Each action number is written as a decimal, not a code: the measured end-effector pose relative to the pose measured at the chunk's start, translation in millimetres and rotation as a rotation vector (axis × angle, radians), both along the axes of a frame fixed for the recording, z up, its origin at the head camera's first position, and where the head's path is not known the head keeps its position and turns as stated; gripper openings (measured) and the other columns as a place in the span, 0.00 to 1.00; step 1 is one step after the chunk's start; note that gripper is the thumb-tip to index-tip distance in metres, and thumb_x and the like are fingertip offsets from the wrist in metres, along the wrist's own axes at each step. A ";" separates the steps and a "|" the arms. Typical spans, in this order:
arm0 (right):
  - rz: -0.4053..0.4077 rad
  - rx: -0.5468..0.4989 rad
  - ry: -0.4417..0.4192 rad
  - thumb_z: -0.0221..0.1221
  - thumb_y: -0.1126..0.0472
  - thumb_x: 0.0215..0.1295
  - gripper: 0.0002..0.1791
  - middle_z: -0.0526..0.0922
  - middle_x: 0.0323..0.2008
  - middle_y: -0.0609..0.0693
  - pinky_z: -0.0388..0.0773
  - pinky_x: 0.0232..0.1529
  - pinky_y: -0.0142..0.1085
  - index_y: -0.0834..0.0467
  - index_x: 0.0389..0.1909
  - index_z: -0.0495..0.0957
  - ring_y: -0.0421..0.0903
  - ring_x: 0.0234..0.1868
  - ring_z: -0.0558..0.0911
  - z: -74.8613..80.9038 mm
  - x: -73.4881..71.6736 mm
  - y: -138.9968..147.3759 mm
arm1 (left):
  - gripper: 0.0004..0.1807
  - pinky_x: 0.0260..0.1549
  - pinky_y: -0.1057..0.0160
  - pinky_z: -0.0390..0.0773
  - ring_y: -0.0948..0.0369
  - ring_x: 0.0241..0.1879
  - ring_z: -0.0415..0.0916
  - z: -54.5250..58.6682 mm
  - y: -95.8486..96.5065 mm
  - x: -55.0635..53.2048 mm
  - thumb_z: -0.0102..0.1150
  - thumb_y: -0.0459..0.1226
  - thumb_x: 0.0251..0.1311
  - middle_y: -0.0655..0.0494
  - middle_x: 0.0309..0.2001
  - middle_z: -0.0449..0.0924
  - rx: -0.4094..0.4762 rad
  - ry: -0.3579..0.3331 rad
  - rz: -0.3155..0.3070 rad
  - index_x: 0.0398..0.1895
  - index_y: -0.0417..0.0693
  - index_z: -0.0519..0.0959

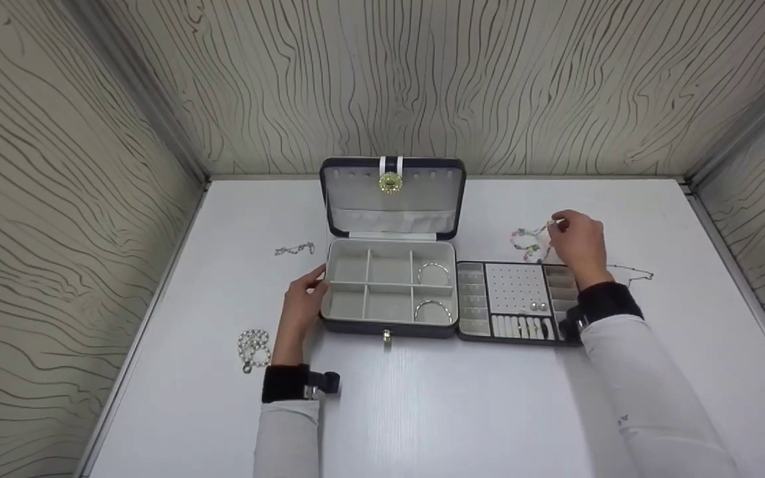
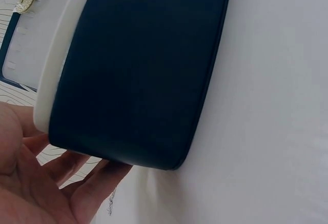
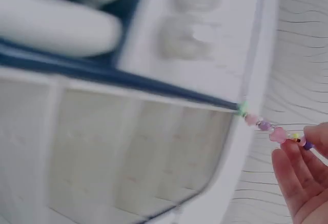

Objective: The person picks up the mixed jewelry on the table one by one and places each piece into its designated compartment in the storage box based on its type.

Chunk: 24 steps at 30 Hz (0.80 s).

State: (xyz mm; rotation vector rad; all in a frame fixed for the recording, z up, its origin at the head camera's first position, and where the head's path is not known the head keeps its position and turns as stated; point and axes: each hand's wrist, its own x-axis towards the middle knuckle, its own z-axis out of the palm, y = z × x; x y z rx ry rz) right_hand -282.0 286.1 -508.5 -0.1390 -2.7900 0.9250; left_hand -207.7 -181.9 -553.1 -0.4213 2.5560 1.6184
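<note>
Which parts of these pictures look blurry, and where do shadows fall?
Right wrist: round studs and white rolls blurred, beaded strand sharper; head: faint shadow on the table beside the right sleeve; left wrist: soft shadow beside the jewelry box.

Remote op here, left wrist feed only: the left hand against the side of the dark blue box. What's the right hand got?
Observer: The right hand is pinching a string of coloured beads.
Operator: Copy. Anything in the box? I only get its outside wall and part of the lid.
Observer: Two bangles, one in each of its right-hand compartments, as the head view shows it.
Operator: And past its right side?
Observer: A tray lies right beside it, with two round white studs on its dotted panel.
</note>
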 end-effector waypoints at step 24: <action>0.066 -0.127 0.333 0.61 0.60 0.67 0.14 0.85 0.41 0.58 0.71 0.38 0.18 0.65 0.47 0.83 0.37 0.39 0.80 129.9 40.4 -39.5 | 0.23 0.35 0.61 0.77 0.52 0.43 0.76 1.7 0.3 1.3 0.51 0.39 0.71 0.44 0.51 0.79 0.018 -0.013 0.001 0.68 0.51 0.72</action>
